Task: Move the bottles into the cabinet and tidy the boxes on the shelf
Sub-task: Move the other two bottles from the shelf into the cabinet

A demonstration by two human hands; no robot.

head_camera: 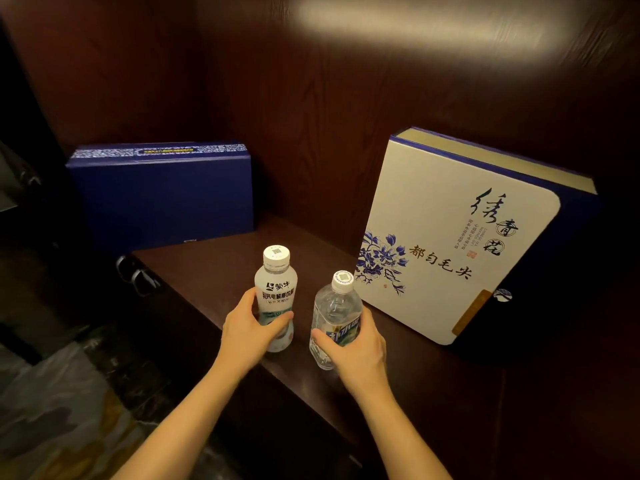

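The left hand (247, 327) is gripping the white bottle (276, 299) around its lower half, thumb across the label front and fingers curled behind it. The right hand (356, 344) is wrapping the clear bottle (335, 318) at its label band, thumb on the near side, fingers closed round the far side. Both bottles are standing upright with white caps on, just beside each other, at the front edge of the dark wooden shelf (221, 271); whether their bases are touching the shelf cannot be told.

Taking the white bottle as the mark: the blue box (162, 199) is standing on its long edge well behind and to the left, against the back wall. The white box (450, 244), printed with blue flowers, is leaning tilted to the right, just beyond the clear bottle.
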